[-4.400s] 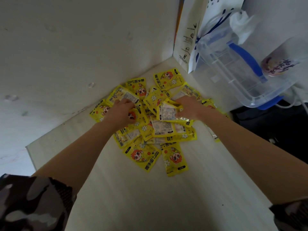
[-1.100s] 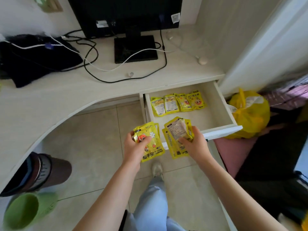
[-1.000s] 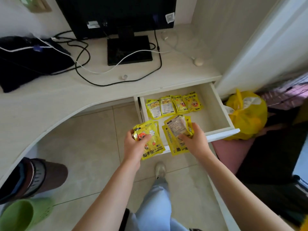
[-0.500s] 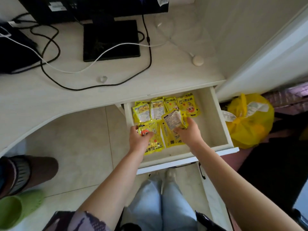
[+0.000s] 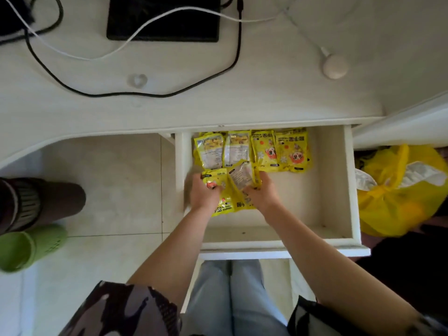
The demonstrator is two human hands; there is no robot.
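An open white drawer (image 5: 339,190) sticks out from under the desk. A row of several yellow hand-warmer packets (image 5: 252,151) lies flat along its back. My left hand (image 5: 202,194) grips a small stack of yellow packets (image 5: 221,202) low inside the drawer, near its left wall. Beside it, my right hand (image 5: 263,192) grips another stack of yellow packets (image 5: 242,177), one turned with its pale printed back up. The two stacks touch each other just in front of the row.
The white desk top (image 5: 266,100) carries a black monitor base (image 5: 163,18), black and white cables and a small round white puck (image 5: 335,66). A yellow plastic bag (image 5: 397,190) sits right of the drawer. Brown and green slippers (image 5: 29,229) lie on the floor tiles at left.
Both hands have carried their packet stacks from above the drawer's front edge down into the drawer, up to the row at its back. My view has tilted down closer.
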